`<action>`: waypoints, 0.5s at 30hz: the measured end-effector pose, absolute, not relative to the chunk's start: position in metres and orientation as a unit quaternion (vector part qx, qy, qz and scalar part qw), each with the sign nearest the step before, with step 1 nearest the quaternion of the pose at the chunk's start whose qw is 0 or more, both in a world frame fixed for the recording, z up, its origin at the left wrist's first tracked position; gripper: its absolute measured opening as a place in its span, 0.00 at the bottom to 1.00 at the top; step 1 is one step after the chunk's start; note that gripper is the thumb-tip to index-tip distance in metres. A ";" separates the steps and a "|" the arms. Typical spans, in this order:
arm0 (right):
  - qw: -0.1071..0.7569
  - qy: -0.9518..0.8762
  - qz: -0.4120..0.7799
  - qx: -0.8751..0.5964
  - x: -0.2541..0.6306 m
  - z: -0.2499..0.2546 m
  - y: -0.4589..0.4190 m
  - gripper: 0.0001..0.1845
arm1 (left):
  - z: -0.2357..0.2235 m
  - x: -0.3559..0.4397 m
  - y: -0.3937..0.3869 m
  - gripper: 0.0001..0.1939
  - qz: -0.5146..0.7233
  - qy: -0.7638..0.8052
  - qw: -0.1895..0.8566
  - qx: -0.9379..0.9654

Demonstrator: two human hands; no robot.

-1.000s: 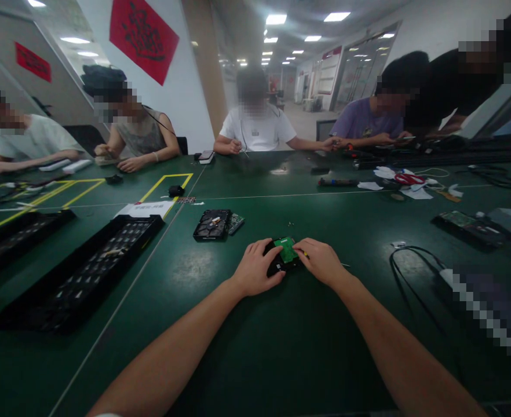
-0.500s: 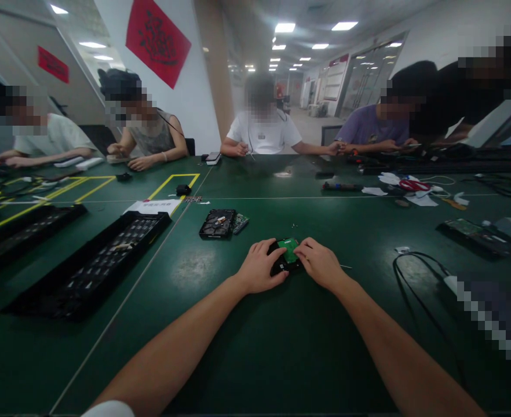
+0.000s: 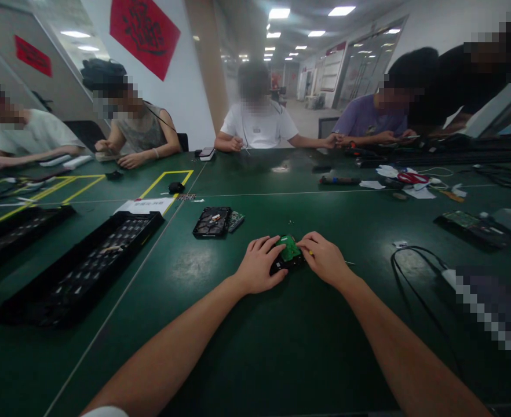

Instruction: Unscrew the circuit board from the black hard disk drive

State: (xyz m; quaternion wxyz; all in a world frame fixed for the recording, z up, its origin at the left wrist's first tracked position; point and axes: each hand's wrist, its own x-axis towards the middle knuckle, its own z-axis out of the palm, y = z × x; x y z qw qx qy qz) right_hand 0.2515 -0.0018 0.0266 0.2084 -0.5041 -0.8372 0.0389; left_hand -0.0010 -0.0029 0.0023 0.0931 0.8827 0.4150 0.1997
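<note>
A black hard drive (image 3: 280, 264) with a green circuit board (image 3: 290, 248) on its upper face lies in front of me on the green table. My left hand (image 3: 262, 265) grips it from the left, fingers over the far edge and thumb at the near side. At the board's right edge, my right hand (image 3: 324, 259) is pinched around a slim tool (image 3: 311, 252) with a yellow part. A thin metal rod (image 3: 350, 263) sticks out to the right behind that hand and seems to belong to the tool. My right fingertips hide its working end.
Left of the drive lie another black drive (image 3: 212, 222) and a loose circuit board (image 3: 236, 221). Long black trays (image 3: 77, 266) stand further left. On the right are a black cable (image 3: 394, 272) and a drive with its board (image 3: 470, 229). Several people (image 3: 255, 124) sit across the table.
The view has shifted slightly. The yellow part of the tool now shows in my right fingers, which have moved a little at the board's edge. My left hand stays on the drive.
</note>
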 end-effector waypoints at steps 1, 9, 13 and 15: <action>0.206 -0.838 0.043 -0.503 0.252 0.027 -0.002 0.13 | 0.002 -0.001 -0.003 0.37 0.200 0.414 0.095 0.883; 0.203 -0.842 0.051 -0.498 0.239 0.027 -0.002 0.09 | 0.003 0.000 -0.003 0.37 0.196 0.414 0.090 0.885; 0.198 -0.839 0.058 -0.504 0.236 0.025 0.000 0.08 | 0.003 0.000 -0.002 0.37 0.195 0.414 0.093 0.884; 0.196 -0.841 0.058 -0.500 0.235 0.026 0.000 0.08 | 0.003 0.000 -0.002 0.37 0.196 0.414 0.093 0.884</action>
